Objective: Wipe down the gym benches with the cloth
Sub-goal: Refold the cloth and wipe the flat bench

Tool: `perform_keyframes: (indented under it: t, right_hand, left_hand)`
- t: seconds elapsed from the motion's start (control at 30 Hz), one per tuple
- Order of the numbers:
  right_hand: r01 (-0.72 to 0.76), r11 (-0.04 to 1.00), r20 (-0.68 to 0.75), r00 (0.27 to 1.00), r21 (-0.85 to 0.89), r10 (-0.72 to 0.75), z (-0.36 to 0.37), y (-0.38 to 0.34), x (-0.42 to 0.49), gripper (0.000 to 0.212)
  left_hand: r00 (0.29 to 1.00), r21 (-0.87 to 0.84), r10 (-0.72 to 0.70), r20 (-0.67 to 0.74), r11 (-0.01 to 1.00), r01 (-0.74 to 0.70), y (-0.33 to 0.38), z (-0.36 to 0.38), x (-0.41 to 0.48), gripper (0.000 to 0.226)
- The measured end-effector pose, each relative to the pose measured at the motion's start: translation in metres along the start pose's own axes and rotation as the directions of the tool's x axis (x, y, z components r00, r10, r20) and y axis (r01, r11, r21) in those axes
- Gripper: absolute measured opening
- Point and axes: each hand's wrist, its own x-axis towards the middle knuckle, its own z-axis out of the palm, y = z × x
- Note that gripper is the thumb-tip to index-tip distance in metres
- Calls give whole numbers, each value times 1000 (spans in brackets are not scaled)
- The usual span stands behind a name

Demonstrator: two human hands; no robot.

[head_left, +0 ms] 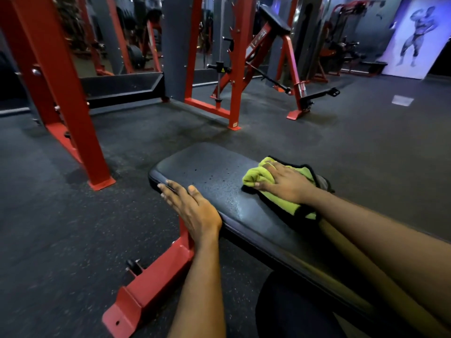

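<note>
A dark speckled rubber floor fills most of the view. On it, to the left and ahead, stands a tall red steel rack frame, its uprights bolted to flat feet. Farther back to the right sits a red steel machine with a slanted black pad, and beyond it a pale wall poster of a posing bodybuilder.

Nearest the person, a flat black padded gym bench runs from the lower right toward the middle of the view, carried on a red steel base that rests on the floor below its left side.

A bunched yellow-green microfibre cloth with a black edge lies on top of the bench pad, near its far end and toward its right side. The right hand lies palm-down on the cloth, fingers spread and pressing it against the pad rather than gripping it. The left hand is released, fingers straight, resting flat along the bench's left edge with the thumb on the top surface. The two hands are apart.

Between them, small dark droplets speckle the pad.
</note>
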Motion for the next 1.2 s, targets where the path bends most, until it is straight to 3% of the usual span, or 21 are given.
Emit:
perform_keyframes:
  t: [0.1,0.2,0.27,0.33,0.4,0.47,0.53,0.57,0.67,0.7,0.77,0.83,0.97,1.0,1.07,1.13,1.2]
  right_hand:
    - [-79,997,-18,997,-21,78,9,-10,23,71]
    - [146,989,-5,989,8,-146,11,0,2,84]
    - [205,975,22,978,80,-208,3,10,2,78]
    - [107,987,5,994,117,-108,-3,7,18,62]
    - [18,999,-28,999,29,-17,4,-7,26,63]
    - [167,986,-70,984,-12,-167,9,-14,9,69]
    - [351,935,-23,936,46,-351,7,-7,-8,73]
    - [357,932,-5,934,60,-357,1,-6,-7,72]
    - [126,992,-37,991,32,-125,3,-25,12,83]
    - [115,993,-65,991,-3,-115,8,-38,11,82]
    - [294,956,-82,953,9,-292,18,-56,-7,76]
    - [416,906,-11,909,77,-417,18,-58,-21,73]
    - [218,976,-39,975,20,-217,15,-76,-8,66]
    - [233,972,-71,970,-2,-233,17,-87,-13,65]
    - [400,917,-68,914,-16,-400,17,-104,-42,68]
    - [516,856,-58,856,35,-514,13,-100,-66,60]
    - [465,848,-140,885,254,-443,-4,-91,-70,50]
  left_hand:
    - [1000,-6,-1,-12,1000,1,-2,1,0,57]
    - [1000,19,-11,-13,1000,11,-1,0,1,56]
    - [1000,45,-16,7,999,16,2,-1,2,57]
    - [998,100,-42,39,994,38,5,-3,0,59]
    - [995,160,-70,64,985,59,5,-10,8,60]
    - [995,182,-79,62,981,66,3,-20,31,58]
    - [992,202,-87,94,977,66,2,-31,61,56]
    - [987,219,-91,130,974,61,1,-34,75,55]
    - [969,262,-83,234,965,20,-5,-38,96,56]
    - [965,259,-68,255,966,-1,-7,-38,97,57]
    - [957,244,-45,285,969,-28,-12,-41,95,59]
    - [953,236,-40,300,971,-34,-15,-43,94,61]
    - [945,308,-59,321,950,-46,-12,-46,93,62]
    - [941,338,-56,334,939,-65,-10,-49,93,62]
    - [924,394,-76,376,915,-85,-6,-57,95,60]
    - [903,441,-120,412,894,-82,0,-63,102,59]
    - [908,467,-103,406,878,-109,16,-65,107,56]
